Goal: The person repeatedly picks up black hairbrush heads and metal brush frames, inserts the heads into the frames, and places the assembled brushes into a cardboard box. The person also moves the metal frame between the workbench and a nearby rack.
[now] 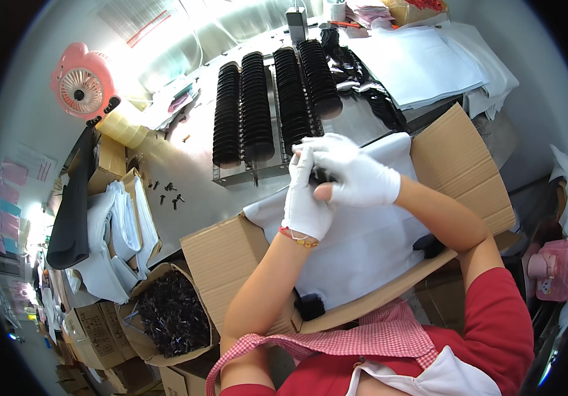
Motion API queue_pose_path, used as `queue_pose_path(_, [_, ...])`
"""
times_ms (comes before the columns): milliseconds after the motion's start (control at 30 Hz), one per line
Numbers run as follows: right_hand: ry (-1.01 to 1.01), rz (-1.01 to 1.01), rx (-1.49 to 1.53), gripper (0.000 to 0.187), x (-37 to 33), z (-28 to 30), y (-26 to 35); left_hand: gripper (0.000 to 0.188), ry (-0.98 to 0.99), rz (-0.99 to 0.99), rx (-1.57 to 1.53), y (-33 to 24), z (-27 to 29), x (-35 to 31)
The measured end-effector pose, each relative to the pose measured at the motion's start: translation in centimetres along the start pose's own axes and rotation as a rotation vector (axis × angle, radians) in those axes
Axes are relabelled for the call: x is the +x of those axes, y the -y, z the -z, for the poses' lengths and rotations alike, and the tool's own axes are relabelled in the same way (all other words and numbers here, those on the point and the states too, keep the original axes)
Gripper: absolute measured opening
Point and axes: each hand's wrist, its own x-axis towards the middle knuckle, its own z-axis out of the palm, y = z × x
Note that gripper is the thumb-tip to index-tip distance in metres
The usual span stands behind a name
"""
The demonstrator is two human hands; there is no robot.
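Observation:
My left hand point(307, 201) and my right hand point(358, 173), both in white gloves, meet above an open cardboard box point(228, 264). Their fingers are closed and overlap, with the right hand lying over the left. A black piece point(321, 176) shows in the gap between them; its shape is mostly hidden. White sheeting point(363, 254) lines the box under my hands. Just beyond my fingertips stands a metal rack point(248, 175) holding several long rows of thin black rounded discs point(255, 105).
Loose black pieces point(370, 96) and white sheets point(423, 66) lie at the back right. Small dark parts point(172, 198) are scattered left of the rack. A pink fan point(80, 89) stands far left. A carton of dark scraps point(172, 313) sits at lower left.

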Motion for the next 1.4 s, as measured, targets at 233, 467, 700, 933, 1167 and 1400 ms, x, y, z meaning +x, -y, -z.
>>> queue_pose_path(233, [-0.271, -0.772, 0.371, 0.066, 0.5, 1.2, -13.4, 0.026, -0.165, -0.361, 1.168, -1.1, 2.6, 3.5])
queue_pose_path(467, [0.039, -0.519, 0.531, 0.059, 3.2, -0.7, -13.5, 0.028, -0.083, -0.469, 1.703, -2.5, 4.1, 5.2])
queue_pose_path(700, [-0.226, -0.107, -0.237, 0.046, 1.3, -5.0, -12.3, 0.029, -0.084, -0.416, 1.749, -3.0, 3.2, 4.7])
queue_pose_path(933, [-0.304, -0.24, 0.042, 0.043, 3.2, -0.5, -5.6, 0.048, -0.048, -0.168, 0.625, -1.4, 2.9, 2.9])
queue_pose_path(1167, [0.001, -0.067, 0.122, 0.038, 2.2, 1.1, -4.1, 0.022, -0.068, -0.065, 0.097, -1.3, 1.8, 0.3])
queue_pose_path(1400, [-0.286, -0.802, 0.668, 0.085, 4.1, -0.3, -22.1, 0.026, -0.141, -0.28, 1.044, -2.1, 1.9, 2.2])
